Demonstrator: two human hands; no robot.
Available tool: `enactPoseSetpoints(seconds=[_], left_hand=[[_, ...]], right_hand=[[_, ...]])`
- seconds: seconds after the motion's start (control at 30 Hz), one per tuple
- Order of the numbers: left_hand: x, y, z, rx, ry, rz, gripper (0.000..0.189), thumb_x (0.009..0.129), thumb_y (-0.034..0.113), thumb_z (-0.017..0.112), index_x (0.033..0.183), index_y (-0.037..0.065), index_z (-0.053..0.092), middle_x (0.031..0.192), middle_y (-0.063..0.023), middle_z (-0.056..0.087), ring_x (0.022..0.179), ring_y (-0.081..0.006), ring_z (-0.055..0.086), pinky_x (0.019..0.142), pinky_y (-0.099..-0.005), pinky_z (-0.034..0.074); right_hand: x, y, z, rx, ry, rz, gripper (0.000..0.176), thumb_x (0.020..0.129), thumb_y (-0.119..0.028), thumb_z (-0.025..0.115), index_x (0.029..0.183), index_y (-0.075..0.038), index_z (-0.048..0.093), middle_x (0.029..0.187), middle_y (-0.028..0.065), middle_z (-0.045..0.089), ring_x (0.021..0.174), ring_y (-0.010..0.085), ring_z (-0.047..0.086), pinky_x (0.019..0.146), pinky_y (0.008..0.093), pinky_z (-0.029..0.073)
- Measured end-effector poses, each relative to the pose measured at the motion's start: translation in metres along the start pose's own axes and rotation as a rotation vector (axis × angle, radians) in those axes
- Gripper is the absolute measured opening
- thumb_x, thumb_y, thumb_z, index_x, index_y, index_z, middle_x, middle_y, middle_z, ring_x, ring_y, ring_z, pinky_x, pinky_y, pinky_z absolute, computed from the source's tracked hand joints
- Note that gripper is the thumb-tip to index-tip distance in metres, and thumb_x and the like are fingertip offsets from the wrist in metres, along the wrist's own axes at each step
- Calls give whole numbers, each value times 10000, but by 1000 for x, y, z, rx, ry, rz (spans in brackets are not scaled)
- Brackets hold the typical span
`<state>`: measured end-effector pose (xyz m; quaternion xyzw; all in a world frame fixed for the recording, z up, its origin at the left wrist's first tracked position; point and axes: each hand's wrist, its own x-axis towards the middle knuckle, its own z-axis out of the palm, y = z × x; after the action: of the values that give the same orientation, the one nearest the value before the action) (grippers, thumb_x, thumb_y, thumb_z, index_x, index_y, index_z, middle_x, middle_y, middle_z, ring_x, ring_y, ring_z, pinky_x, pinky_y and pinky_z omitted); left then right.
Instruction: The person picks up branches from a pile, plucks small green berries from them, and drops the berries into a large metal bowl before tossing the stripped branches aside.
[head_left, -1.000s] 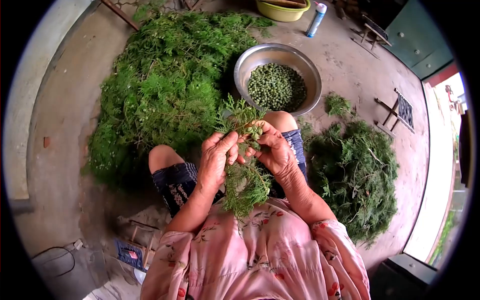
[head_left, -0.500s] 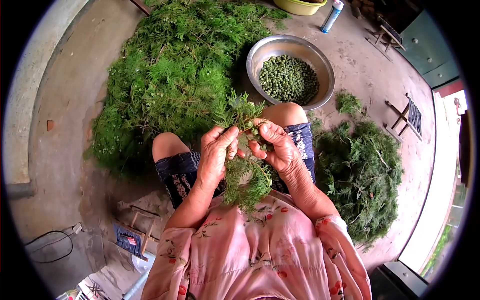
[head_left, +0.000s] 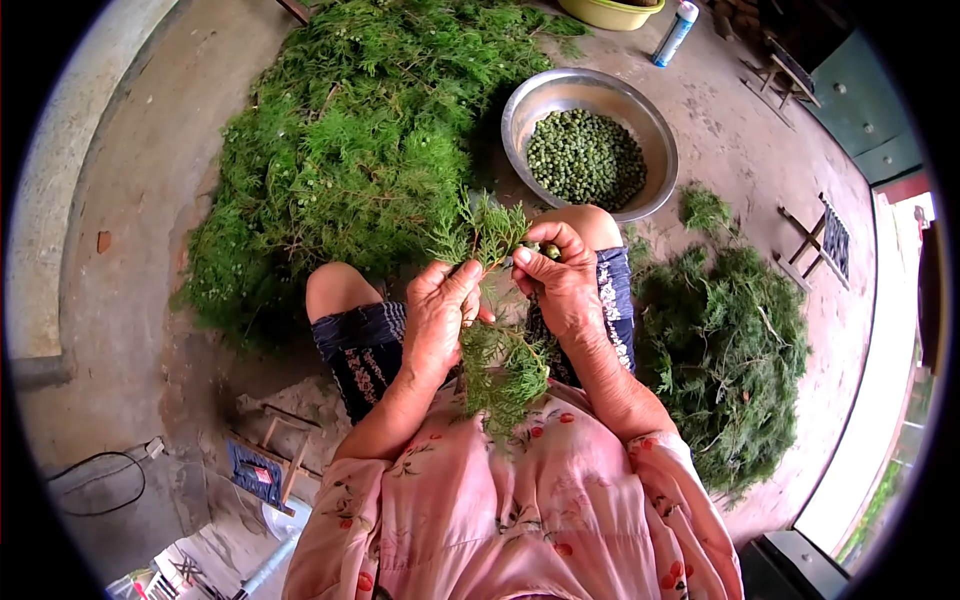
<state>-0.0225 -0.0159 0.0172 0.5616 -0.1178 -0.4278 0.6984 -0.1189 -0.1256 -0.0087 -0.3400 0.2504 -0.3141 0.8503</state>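
My left hand grips a leafy green sprig upright over my lap, its tip fanning out above my fingers. My right hand pinches small green seed balls at the sprig's top, thumb and fingers closed on them. A metal bowl holding many green seed balls stands on the floor just beyond my right knee.
A big heap of green branches covers the floor ahead and left. A smaller heap of branches lies at my right. A yellow basin and a spray can stand at the far edge. Small wooden stools sit right.
My right hand has moved up to the sprig's tip and closed on the seed balls. The sprig has shifted slightly lower in my left hand. The view has tilted a little.
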Motion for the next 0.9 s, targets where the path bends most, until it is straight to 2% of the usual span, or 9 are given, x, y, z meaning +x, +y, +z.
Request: enactPoseSetpoints(seconds=[0.23,0.3,0.33,0.4,0.47,0.53,0.6,0.73,0.9], left_hand=[[-3,6,2,-32,17,-29,180,849,163,585,745,24,539,527,10,418,419,-79,368,452,-271,453],[-3,4,-2,-52,17,-12,176,847,162,587,742,29,539,526,11,418,414,-79,363,451,-273,454],[-4,4,-5,-72,16,6,172,846,160,589,739,35,539,525,11,417,409,-79,359,450,-274,456],[-6,10,-14,-75,38,24,185,844,158,590,716,42,522,519,11,418,400,-85,359,451,-284,452],[-5,19,-16,-115,57,-56,192,847,162,584,723,28,525,514,12,417,393,-89,364,457,-294,445],[-4,19,-18,-166,41,-83,193,849,164,579,730,23,524,512,14,411,388,-90,363,458,-298,441],[-2,19,-19,-222,29,-97,194,852,166,574,738,17,524,510,15,405,384,-92,363,460,-302,437],[0,16,-22,-261,-27,-139,178,862,147,549,755,7,522,523,12,391,403,-90,362,464,-294,449],[1,14,-19,-189,18,-128,178,857,148,550,748,10,522,513,7,396,400,-92,366,464,-294,447]], right_hand=[[3,1,13,45,108,33,132,784,14,614,890,-45,562,707,34,583,547,84,522,454,193,393],[5,3,15,-29,138,-79,140,783,23,608,896,-45,561,719,44,584,525,81,492,455,195,381],[10,-2,13,-148,278,-107,97,795,6,595,878,-37,568,719,44,586,497,78,456,446,195,366],[24,-15,-4,48,242,-85,78,826,-34,549,902,-38,567,698,22,566,575,102,519,475,209,401],[21,-20,-1,78,202,11,46,823,-56,565,858,-27,559,690,32,560,578,118,518,468,215,401],[20,-13,2,194,-43,225,35,821,-37,571,854,-36,560,678,58,559,557,145,500,455,220,369],[20,-1,3,348,-242,283,39,814,-31,569,851,-30,558,738,77,568,673,161,559,486,224,407],[9,4,13,340,-175,430,128,826,-50,564,950,-20,561,797,62,584,687,152,557,552,241,455],[2,-1,18,227,-115,431,205,821,-74,600,1024,-56,577,820,21,592,690,118,558,518,214,440]])
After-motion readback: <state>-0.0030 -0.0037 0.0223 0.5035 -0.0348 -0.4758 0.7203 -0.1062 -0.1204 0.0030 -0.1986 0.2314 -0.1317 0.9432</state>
